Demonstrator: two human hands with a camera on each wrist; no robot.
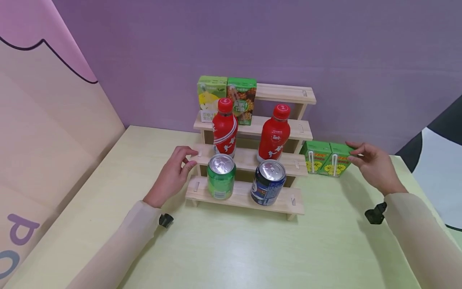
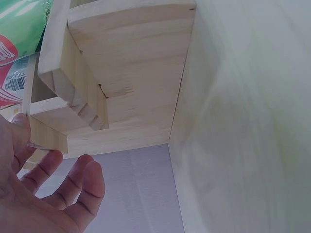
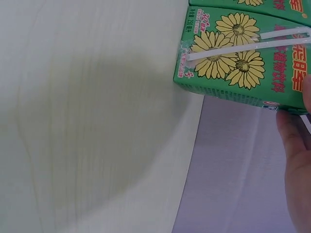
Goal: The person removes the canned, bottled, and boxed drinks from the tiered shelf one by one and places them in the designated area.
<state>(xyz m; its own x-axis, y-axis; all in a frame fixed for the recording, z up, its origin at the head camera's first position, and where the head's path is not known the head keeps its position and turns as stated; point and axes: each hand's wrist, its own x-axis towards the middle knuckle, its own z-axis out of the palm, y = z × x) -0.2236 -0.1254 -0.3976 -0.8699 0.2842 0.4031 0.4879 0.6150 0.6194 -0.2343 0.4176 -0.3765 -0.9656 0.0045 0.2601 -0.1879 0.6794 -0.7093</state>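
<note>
A stepped wooden rack [image 1: 249, 198] stands on the table. My left hand [image 1: 173, 172] pinches the left end of its second step from the bottom; in the left wrist view the other fingers [image 2: 80, 182] are loosely bent beside the rack. To the right of the rack, two green drink cartons with yellow flowers and white straws stand side by side on the table. With thumb and fingers, my right hand [image 1: 377, 168] grips the right drink carton [image 1: 337, 160], its upper right part. The left drink carton [image 1: 317, 156] is close against the rack.
On the rack stand a green can [image 1: 221, 180], a dark blue can [image 1: 268, 186], two red bottles [image 1: 225, 130] [image 1: 275, 134], a yellow-green carton [image 1: 211, 94] and a green-brown carton [image 1: 243, 100]. A purple wall [image 1: 361, 60] rises behind the table [image 1: 231, 253].
</note>
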